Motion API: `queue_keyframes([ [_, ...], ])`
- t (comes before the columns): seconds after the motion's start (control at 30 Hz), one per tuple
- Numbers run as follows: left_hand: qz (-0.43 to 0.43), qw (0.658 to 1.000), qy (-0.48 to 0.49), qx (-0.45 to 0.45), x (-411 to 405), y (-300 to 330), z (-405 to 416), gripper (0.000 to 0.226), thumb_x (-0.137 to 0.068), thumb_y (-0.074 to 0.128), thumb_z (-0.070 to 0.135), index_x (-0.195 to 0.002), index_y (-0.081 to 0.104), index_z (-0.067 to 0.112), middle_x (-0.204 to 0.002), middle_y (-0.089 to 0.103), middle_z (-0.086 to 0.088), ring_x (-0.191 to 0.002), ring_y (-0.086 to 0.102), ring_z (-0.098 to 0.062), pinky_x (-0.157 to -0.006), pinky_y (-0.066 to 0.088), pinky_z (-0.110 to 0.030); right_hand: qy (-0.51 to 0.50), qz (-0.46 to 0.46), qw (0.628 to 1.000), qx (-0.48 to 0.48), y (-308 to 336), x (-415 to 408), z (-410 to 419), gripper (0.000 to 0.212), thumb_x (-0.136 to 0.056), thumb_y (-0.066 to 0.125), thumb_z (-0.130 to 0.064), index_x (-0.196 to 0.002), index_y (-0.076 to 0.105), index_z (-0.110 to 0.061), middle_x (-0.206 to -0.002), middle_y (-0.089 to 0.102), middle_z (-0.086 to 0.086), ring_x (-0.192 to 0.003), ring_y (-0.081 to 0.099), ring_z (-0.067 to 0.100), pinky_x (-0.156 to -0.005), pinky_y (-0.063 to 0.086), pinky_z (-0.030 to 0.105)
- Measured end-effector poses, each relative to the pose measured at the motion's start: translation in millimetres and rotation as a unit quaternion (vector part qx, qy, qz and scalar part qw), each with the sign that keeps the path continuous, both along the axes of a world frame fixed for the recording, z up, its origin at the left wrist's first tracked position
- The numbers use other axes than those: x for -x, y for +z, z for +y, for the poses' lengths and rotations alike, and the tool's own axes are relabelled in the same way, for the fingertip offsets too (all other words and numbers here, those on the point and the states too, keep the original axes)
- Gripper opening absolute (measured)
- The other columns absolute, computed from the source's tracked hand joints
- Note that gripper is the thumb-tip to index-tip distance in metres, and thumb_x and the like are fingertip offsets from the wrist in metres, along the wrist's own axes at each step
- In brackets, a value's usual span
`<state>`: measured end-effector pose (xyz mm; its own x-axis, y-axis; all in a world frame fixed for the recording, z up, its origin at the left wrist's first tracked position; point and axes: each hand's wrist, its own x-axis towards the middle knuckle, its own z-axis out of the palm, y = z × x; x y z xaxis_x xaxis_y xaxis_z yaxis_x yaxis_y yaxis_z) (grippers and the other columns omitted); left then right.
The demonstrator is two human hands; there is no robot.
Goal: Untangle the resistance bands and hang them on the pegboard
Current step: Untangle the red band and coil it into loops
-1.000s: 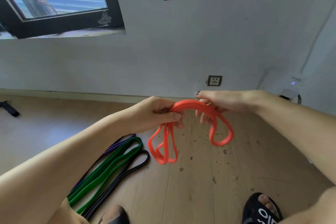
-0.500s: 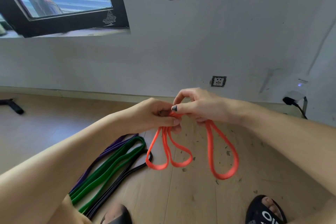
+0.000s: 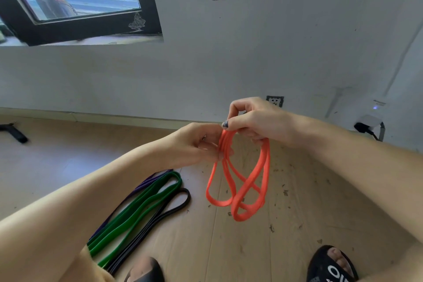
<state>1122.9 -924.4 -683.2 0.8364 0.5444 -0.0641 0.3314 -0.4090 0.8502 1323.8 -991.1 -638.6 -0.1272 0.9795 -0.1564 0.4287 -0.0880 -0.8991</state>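
head view, from where i stand: off to the left of the left hand (image 3: pixel 201 144), low on the floor (image 3: pixel 286 247), the purple band (image 3: pixel 146 184), green band (image 3: pixel 137 208) and black band (image 3: pixel 164 210) lie flat side by side, well clear of the work. the left hand pinches the gathered strands of the orange band (image 3: pixel 242 190) at the top, fingers curled round them. the right hand (image 3: pixel 251 121), touching it from the right, grips the same bunch with thumb pressed down and fingers curled. half a second ago the loops hung apart, two under the left hand and one under the right; now the hands have come together and lifted a little, and the loops cross each other below them. to my eye that means the band is still twisted, so untangling goes on and no hanging is near. below the hands the loops hang free above the floor, with room on all sides. a sandalled foot (image 3: pixel 332 265) sits low to the right. no pegboard shows anywhere.
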Motion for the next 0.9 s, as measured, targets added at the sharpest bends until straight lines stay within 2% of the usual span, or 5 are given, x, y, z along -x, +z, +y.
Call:
queue_keyframes([
  [0.27, -0.005, 0.999, 0.025, -0.025, -6, 1, -1, 0.025, -0.092, 0.066, -0.006, -0.114, 0.069, 0.006, -0.105, 0.077, -0.006, -0.102, 0.075, -0.021, -0.098, 0.058, -0.042, -0.005, -0.023, 1.0, -0.002, 4, -6, 3, 0.016, -0.094, 0.066, -0.014, -0.081, 0.057, -0.01, -0.059, 0.049, 0.005, -0.04, 0.033, 0.01, -0.04, 0.026, 0.023],
  [0.4, -0.008, 0.999, 0.022, -0.038, -10, 1, -3, 0.01, -0.093, 0.072, 0.007, -0.101, 0.066, 0.01, -0.085, 0.067, -0.004, -0.078, 0.066, -0.012, -0.077, 0.056, -0.034, -0.009, -0.02, 1.0, -0.006, 5, -7, 2, 0.015, -0.094, 0.066, -0.016, -0.084, 0.058, -0.009, -0.056, 0.05, 0.002, -0.042, 0.033, 0.01, -0.041, 0.026, 0.023],
  [0.53, -0.017, 0.999, 0.033, -0.023, -12, 1, -3, 0.008, -0.097, 0.066, 0.005, -0.104, 0.064, 0.008, -0.092, 0.074, -0.004, -0.091, 0.077, -0.02, -0.09, 0.06, -0.034, -0.006, -0.023, 1.0, -0.016, 5, -9, 3, 0.015, -0.095, 0.065, -0.017, -0.085, 0.058, -0.009, -0.053, 0.051, 0.0, -0.042, 0.034, 0.01, -0.041, 0.028, 0.023],
  [0.83, 0.025, 0.997, 0.026, -0.066, -12, -5, 0, 0.01, -0.103, 0.059, 0.017, -0.102, 0.063, 0.009, -0.088, 0.077, 0.0, -0.088, 0.075, -0.018, -0.089, 0.058, -0.044, -0.031, -0.022, 0.999, -0.039, -3, -22, 8, 0.02, -0.092, 0.073, -0.029, -0.081, 0.064, -0.014, -0.054, 0.054, -0.002, -0.048, 0.038, 0.016, -0.046, 0.032, 0.027],
  [0.9, 0.027, 0.997, 0.035, -0.069, -11, -4, 1, 0.011, -0.104, 0.058, 0.016, -0.1, 0.063, 0.008, -0.085, 0.077, -0.001, -0.085, 0.077, -0.014, -0.086, 0.059, -0.037, -0.021, -0.049, 0.998, -0.043, -4, -29, 8, 0.025, -0.091, 0.074, -0.037, -0.084, 0.065, -0.015, -0.055, 0.056, -0.003, -0.05, 0.041, 0.017, -0.048, 0.034, 0.028],
])
